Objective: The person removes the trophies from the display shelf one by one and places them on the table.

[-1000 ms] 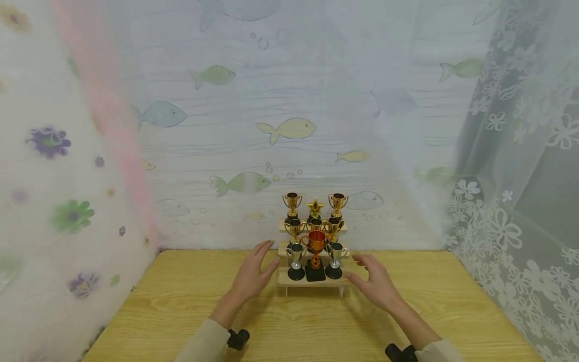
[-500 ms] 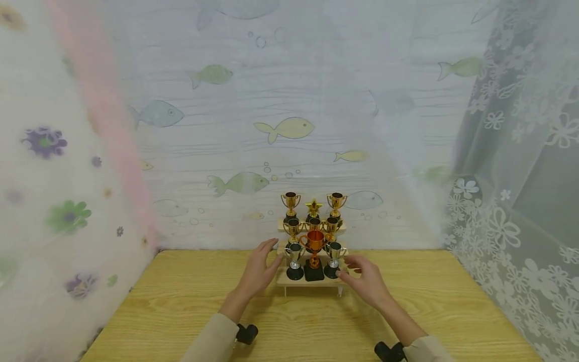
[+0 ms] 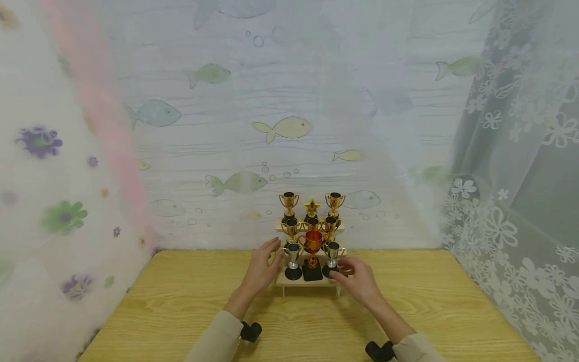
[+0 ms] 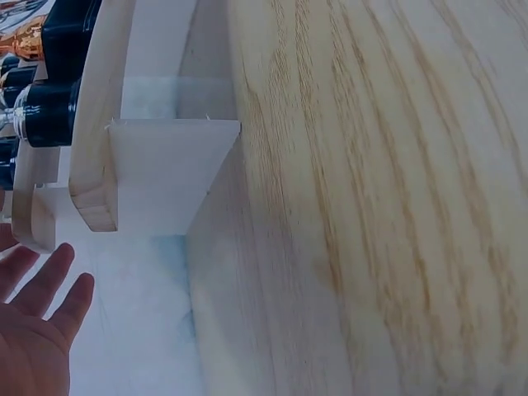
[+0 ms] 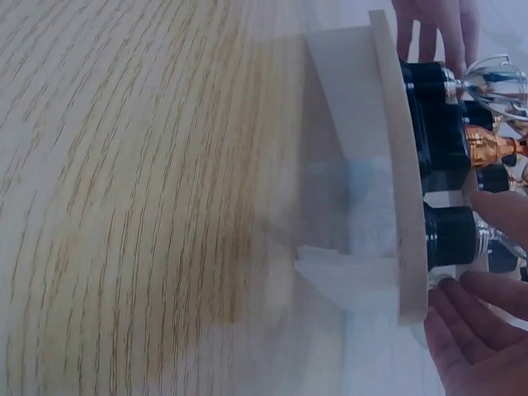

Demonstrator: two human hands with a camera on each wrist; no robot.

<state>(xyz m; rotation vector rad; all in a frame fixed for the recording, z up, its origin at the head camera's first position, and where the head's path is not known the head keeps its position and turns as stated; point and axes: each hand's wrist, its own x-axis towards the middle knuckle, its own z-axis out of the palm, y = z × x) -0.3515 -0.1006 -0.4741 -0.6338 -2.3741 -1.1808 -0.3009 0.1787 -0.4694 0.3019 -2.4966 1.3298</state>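
A three-step wooden rack (image 3: 307, 283) bears small trophies. On its front step, an orange trophy cup (image 3: 313, 241) stands between a left silver trophy cup (image 3: 293, 250) and a right silver trophy cup (image 3: 332, 250), all on black bases. My right hand (image 3: 360, 282) is around the right side of the right silver cup, thumb by its base. In the right wrist view, its thumb (image 5: 502, 214) passes beside the stem and its fingers (image 5: 466, 322) bend below. My left hand (image 3: 262, 266) is spread at the rack's left side, holding nothing; its fingertips are close to the middle step.
Gold cups (image 3: 291, 228) fill the middle step. On the top step a gold star trophy (image 3: 312, 207) stands between two gold cups. The rack is on a wood-grain table (image 3: 190, 301), near the fish-patterned curtain (image 3: 289, 151) at the back.
My right hand has moved left, its thumb coming to the right silver cup's base. My left hand has moved slightly right, closer to the rack. The trophies keep their places on the rack.
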